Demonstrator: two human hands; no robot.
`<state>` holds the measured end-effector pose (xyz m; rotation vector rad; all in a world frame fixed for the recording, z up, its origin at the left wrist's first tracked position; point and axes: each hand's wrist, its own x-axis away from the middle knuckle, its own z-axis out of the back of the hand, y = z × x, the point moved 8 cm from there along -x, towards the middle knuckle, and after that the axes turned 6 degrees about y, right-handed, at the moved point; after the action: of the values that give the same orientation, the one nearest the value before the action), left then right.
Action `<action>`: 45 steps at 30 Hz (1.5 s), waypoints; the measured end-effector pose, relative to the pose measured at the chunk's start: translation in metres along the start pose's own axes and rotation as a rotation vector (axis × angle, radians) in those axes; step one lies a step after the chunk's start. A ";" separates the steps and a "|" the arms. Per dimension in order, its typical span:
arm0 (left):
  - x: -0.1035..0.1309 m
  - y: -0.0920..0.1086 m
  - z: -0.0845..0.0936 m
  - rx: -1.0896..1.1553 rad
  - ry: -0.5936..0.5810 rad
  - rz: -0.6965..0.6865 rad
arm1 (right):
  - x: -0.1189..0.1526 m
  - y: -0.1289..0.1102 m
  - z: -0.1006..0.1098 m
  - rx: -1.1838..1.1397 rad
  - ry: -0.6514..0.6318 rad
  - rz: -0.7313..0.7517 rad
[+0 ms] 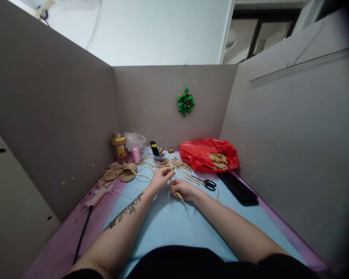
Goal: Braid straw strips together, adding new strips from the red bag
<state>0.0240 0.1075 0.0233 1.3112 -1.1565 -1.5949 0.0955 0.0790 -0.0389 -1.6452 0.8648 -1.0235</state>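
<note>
My left hand point(163, 176) pinches a tan straw strip point(180, 197) near its upper part. Just below and to the right, my right hand point(182, 188) is closed on the same strip, whose loose ends hang under the fingers. More straw strips point(187, 176) run out to the right behind the hands. Black-handled scissors point(209, 184) lie right of my right hand. A heap of loose straw point(174, 163) spreads behind both hands. Two woven straw pieces point(129, 172) sit to the left. The exact finger contact is too small to make out.
A red plastic bag point(197, 151) with straw inside stands at the back right, near a black flat case point(238, 188). On the left are a pink glue gun point(100, 194), a pink thread spool point(136, 154) and a lidded cup point(120, 147). Grey panels point(163, 104) enclose the table.
</note>
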 end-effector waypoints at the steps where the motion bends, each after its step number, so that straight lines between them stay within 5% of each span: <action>1: -0.001 -0.002 0.002 0.025 0.018 0.011 | 0.000 0.000 0.000 0.006 -0.001 -0.004; 11: -0.003 -0.006 0.014 0.062 0.162 0.081 | 0.002 0.003 -0.001 0.052 -0.045 -0.043; 24: 0.016 -0.022 -0.011 -0.222 -0.142 0.273 | -0.005 -0.019 0.043 0.097 0.374 0.232; 38: 0.015 -0.018 -0.006 -0.402 -0.081 0.249 | 0.001 -0.031 0.039 0.213 0.465 0.382; 45: 0.013 -0.030 -0.013 -0.141 -0.086 0.277 | 0.000 -0.028 0.036 0.055 0.419 0.339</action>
<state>0.0343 0.1021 -0.0104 0.9551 -1.1970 -1.5086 0.1309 0.0994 -0.0183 -1.1977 1.3273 -1.1530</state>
